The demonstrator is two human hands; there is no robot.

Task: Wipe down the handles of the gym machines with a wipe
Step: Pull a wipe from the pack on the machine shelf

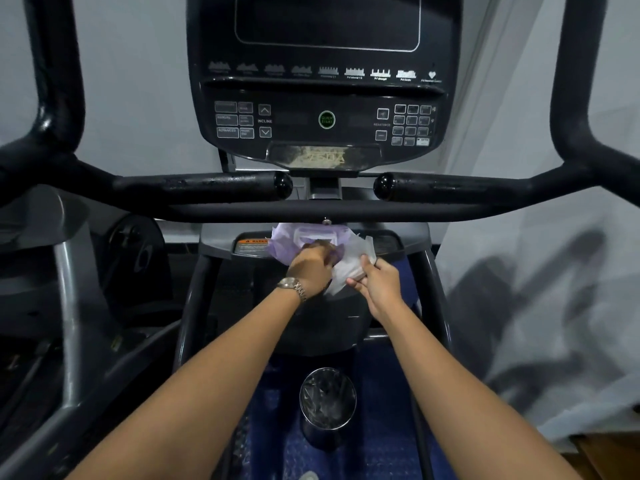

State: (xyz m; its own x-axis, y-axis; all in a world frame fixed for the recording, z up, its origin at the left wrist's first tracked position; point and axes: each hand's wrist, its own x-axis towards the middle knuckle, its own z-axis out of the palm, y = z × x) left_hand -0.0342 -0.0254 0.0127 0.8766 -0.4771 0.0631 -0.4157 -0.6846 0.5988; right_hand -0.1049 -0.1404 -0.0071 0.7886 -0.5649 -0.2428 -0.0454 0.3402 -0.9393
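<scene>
A purple pack of wipes [313, 237] lies on the grey shroud of the machine, below the black crossbar [311, 210]. My left hand [310, 270], with a metal watch on the wrist, is curled over the pack's front. My right hand [375, 278] pinches a white wipe [348, 268] that hangs from the pack's right side. Two short black handles [204, 187] [450, 188] point inward just above the crossbar. Tall curved black handles [59, 98] [575, 98] rise at both sides.
The black console [325, 98] with a dark screen and buttons stands straight ahead. A round metal bin [327, 400] with a plastic liner sits on the blue floor between my forearms. Another machine's frame [69, 306] stands at the left. A grey wall is at the right.
</scene>
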